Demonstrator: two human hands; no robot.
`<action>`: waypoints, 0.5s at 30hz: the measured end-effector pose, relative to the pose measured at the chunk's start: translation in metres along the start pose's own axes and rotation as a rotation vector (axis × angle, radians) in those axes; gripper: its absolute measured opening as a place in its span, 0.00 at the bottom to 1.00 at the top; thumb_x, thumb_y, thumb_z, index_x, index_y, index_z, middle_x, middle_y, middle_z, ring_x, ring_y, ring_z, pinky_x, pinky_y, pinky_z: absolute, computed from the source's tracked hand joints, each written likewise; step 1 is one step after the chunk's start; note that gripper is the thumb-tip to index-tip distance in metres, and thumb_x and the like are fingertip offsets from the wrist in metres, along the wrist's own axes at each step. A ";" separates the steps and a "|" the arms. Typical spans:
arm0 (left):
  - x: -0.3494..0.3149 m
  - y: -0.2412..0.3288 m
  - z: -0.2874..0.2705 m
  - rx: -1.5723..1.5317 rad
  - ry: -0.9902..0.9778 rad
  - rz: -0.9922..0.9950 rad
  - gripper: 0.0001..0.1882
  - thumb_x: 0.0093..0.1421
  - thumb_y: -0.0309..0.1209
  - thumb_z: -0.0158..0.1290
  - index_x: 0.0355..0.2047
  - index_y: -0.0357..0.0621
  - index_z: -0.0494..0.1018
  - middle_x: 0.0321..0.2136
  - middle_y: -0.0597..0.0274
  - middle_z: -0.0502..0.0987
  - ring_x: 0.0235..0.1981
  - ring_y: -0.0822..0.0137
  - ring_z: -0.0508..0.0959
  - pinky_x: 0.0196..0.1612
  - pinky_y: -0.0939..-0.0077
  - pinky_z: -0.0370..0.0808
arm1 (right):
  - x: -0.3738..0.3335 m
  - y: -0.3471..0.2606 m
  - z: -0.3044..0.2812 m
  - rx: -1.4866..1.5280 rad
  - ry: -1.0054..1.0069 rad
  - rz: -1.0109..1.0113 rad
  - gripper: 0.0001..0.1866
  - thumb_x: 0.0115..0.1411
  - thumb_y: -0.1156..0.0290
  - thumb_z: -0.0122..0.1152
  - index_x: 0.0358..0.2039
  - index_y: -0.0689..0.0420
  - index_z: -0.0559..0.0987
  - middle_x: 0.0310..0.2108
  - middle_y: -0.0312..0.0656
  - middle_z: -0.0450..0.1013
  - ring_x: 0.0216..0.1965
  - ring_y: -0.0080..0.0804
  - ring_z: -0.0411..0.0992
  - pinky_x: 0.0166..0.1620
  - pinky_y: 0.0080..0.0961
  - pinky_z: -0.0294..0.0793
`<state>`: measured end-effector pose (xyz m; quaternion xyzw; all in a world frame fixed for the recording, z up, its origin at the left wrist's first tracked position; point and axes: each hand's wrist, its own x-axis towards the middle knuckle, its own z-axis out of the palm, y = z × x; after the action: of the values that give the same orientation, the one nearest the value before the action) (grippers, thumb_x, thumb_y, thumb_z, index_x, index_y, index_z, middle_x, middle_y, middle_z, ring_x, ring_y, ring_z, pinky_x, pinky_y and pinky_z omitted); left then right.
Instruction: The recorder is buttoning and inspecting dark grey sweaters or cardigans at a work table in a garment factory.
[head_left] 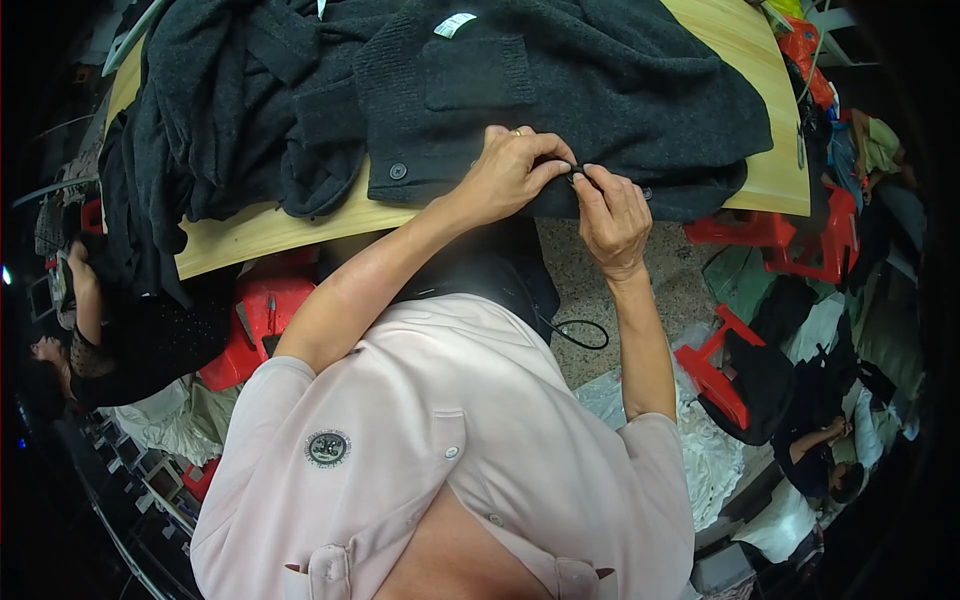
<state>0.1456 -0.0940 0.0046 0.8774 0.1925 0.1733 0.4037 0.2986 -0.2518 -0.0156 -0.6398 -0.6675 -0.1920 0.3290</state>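
A dark grey knitted cardigan (640,90) is spread over the table, its buttoned front edge along the near side. It has a patch pocket (478,72), a white label (455,25) and a dark button (398,171) near its lower left corner. My left hand (508,172) pinches the cardigan's front edge between thumb and forefinger; a ring is on one finger. Right beside it, my right hand (612,215) has its fingertips closed at the same spot, which looks like a small button. The fingertips of both hands nearly touch and partly hide it.
More dark knitwear (240,100) lies heaped on the left and hangs over the pale wooden table (260,237). Red stools (262,320) stand near both table sides. White cloth (705,450) is piled at lower right. Other people sit at far left and right.
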 end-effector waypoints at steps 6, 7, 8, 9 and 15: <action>-0.008 -0.003 0.008 0.015 0.123 0.100 0.08 0.69 0.32 0.65 0.44 0.45 0.87 0.33 0.61 0.86 0.36 0.62 0.80 0.50 0.64 0.66 | 0.005 -0.004 0.004 -0.013 -0.100 0.031 0.05 0.62 0.78 0.70 0.39 0.59 0.85 0.47 0.42 0.83 0.41 0.35 0.81 0.41 0.35 0.81; -0.008 -0.003 0.007 0.051 0.133 0.128 0.08 0.68 0.32 0.66 0.44 0.44 0.87 0.34 0.61 0.87 0.37 0.63 0.81 0.50 0.64 0.67 | 0.006 -0.004 0.003 -0.012 -0.100 0.030 0.05 0.62 0.78 0.70 0.39 0.59 0.85 0.47 0.42 0.83 0.41 0.35 0.81 0.41 0.35 0.81; -0.009 -0.003 0.006 0.052 0.134 0.127 0.08 0.68 0.32 0.66 0.44 0.44 0.87 0.34 0.61 0.87 0.37 0.63 0.81 0.50 0.64 0.67 | 0.007 -0.004 0.003 0.018 -0.107 0.053 0.05 0.61 0.78 0.71 0.38 0.58 0.84 0.46 0.41 0.83 0.41 0.36 0.81 0.41 0.36 0.81; -0.010 -0.003 0.004 0.034 0.099 0.120 0.08 0.66 0.31 0.67 0.44 0.44 0.86 0.36 0.61 0.87 0.39 0.62 0.82 0.51 0.63 0.68 | 0.009 -0.004 0.002 0.049 -0.112 0.074 0.05 0.61 0.78 0.71 0.37 0.58 0.84 0.45 0.41 0.82 0.40 0.37 0.80 0.40 0.36 0.80; -0.007 0.007 0.003 0.036 0.056 0.077 0.14 0.60 0.30 0.70 0.46 0.43 0.85 0.41 0.60 0.87 0.46 0.58 0.85 0.54 0.61 0.69 | 0.029 0.009 -0.017 0.321 -0.290 0.244 0.10 0.56 0.80 0.74 0.36 0.59 0.82 0.40 0.42 0.80 0.40 0.44 0.80 0.42 0.40 0.81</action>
<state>0.1426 -0.1037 0.0068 0.8862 0.1727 0.2099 0.3751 0.3119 -0.2414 0.0148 -0.6761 -0.6475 0.0517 0.3479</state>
